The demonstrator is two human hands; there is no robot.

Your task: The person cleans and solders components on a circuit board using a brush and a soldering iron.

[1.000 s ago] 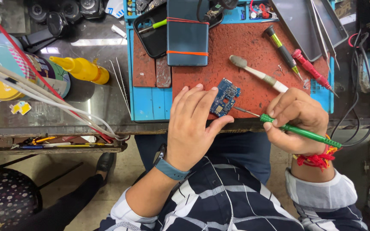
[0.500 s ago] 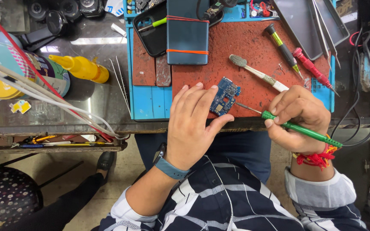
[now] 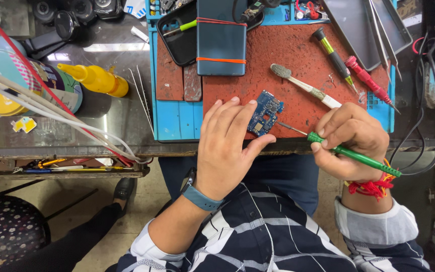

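Your left hand lies flat on the rust-red work mat, fingers spread and relaxed, pinning the near edge of the small blue circuit board rather than gripping it. Your right hand is clenched around the slim green-handled screwdriver, and its thin metal tip reaches the lower right edge of the board — whether it sits in a screw head is too small to tell.

The board lies bare on the mat at the near edge of the table, already out of any housing, so the opening-up looks done. By my reading you are in the middle of the fine work on the board itself; nothing shows it finished, and no loose screws can be made out.

Beyond the board lie a grey-bristled brush with a white handle, a second green-and-black screwdriver, a red-handled one and a dark blue phone bound with orange bands — all untouched.
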